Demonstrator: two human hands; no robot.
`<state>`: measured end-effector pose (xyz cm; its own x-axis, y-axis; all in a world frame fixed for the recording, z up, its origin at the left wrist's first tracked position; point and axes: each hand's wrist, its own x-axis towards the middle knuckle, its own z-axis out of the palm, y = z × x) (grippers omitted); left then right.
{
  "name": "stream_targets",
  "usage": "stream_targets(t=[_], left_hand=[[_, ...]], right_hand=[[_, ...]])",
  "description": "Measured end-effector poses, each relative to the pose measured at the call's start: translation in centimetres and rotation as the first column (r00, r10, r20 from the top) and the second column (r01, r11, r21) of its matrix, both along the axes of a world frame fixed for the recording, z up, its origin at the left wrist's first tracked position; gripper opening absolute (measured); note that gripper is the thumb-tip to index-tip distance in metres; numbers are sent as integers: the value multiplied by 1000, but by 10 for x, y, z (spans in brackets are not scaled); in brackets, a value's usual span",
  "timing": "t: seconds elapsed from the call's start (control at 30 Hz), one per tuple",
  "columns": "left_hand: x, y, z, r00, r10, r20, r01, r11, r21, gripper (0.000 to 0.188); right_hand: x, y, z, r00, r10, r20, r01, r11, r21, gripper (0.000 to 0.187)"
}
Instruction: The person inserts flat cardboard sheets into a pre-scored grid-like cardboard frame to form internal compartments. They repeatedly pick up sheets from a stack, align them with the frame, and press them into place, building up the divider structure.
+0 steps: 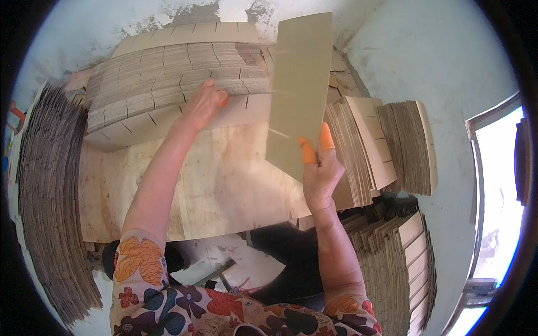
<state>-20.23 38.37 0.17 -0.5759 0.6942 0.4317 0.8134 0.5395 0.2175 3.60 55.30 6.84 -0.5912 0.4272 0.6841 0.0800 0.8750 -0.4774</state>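
My right hand (322, 171) grips a long plain cardboard sheet (300, 84) by its lower right edge and holds it raised, nearly upright. Orange finger covers sit on its thumb and a finger. At the back of the wooden table, my left hand (205, 106) is closed at the top edge of the front slotted cardboard strip (235, 112); it too has an orange cover on a digit, and its other fingertips are partly hidden. Behind that strip, many slotted strips stand packed in a long stack (174, 67).
The pale wooden table (151, 185) lies before me. More cardboard strips (364, 140) stand at its right, with another bundle (406, 145) by the wall. Tall cardboard piles rise at the left (53, 196) and lower right (386, 263). A bright window (499, 185) is far right.
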Motion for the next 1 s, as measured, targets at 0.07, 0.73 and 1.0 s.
stream_targets(t=[0.07, 0.73, 1.0], left_hand=[[3, -1, 6, 991, -56, -117, 64, 996, 59, 15], [42, -11, -8, 990, -108, -88, 107, 994, -24, 6], [50, -11, -15, 996, -86, 20, 87, 995, -46, 11]], right_hand=[[0, 2, -1, 1000, 1, 7, -1, 1000, -4, 49], [0, -10, -5, 995, 49, 83, -43, 996, -73, 50], [0, -13, -2, 989, 24, 143, -10, 996, -93, 49]])
